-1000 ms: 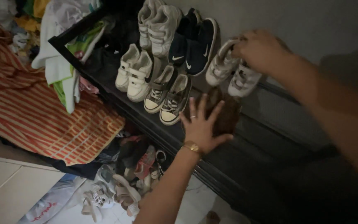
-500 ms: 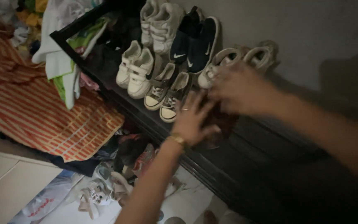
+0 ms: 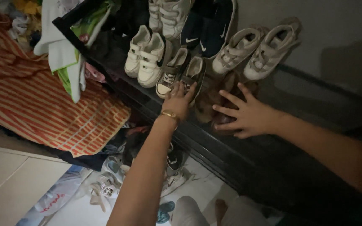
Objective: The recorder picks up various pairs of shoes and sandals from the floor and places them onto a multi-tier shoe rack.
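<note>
While both hands lie spread and flat on the dark shelf (image 3: 118,79), the left hand (image 3: 180,99) touches a grey sneaker (image 3: 192,75) and the right hand (image 3: 248,114) covers brown shoes (image 3: 208,102).

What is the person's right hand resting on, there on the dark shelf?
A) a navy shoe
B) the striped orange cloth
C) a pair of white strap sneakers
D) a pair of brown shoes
D: the right hand lies spread over the brown shoes, beside the left hand.

Glossy black shelf (image 3: 214,144), fuzzy brown shoes (image 3: 214,100), striped cloth (image 3: 42,104).
</note>
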